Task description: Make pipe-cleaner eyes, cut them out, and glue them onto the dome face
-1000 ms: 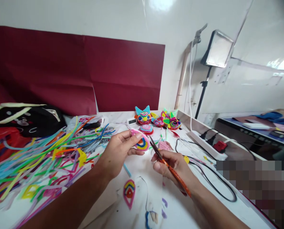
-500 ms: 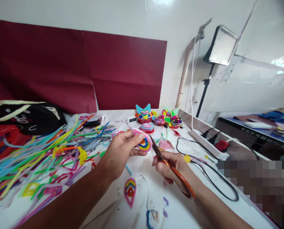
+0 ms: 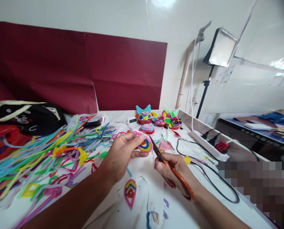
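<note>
A white tabletop (image 3: 180,216) spreads before me, a tangled heap of multicoloured fuzzy stems (image 3: 60,141) over its left side. Above its middle, my right hand (image 3: 177,162) is wrapped round orange-handled scissors with dark metal blades (image 3: 183,183), and my left hand (image 3: 119,152) pinches a flat, pink-rimmed fuzzy piece with rainbow arcs (image 3: 145,145). A pink-edged fuzzy teardrop (image 3: 130,194) lies on the tabletop nearer me. I judge this to be trimming; the tips sit just beside the rim, contact unclear. The next move seems to need a steady pinch and careful blades.
</note>
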Demonstrator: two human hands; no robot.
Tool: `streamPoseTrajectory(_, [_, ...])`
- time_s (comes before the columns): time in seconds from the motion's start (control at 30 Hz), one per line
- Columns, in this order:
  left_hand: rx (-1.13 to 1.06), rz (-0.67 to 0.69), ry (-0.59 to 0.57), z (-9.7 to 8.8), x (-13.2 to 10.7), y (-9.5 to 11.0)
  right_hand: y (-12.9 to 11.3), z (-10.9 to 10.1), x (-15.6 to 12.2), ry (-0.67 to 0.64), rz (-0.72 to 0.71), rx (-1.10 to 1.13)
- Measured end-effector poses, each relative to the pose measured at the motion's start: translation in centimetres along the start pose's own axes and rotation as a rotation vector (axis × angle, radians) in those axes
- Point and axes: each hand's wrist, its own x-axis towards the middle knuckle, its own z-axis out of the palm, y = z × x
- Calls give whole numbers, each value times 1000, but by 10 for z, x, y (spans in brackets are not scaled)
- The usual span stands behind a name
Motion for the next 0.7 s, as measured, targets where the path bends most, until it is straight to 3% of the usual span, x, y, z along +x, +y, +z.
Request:
streamPoseTrajectory(0.37, [18, -12, -18, 0, 0, 3, -2, 3, -2, 16, 25, 62])
streamPoseTrajectory(0.7, [47, -2, -38, -5, -1, 3, -4, 1, -3, 29, 41, -52])
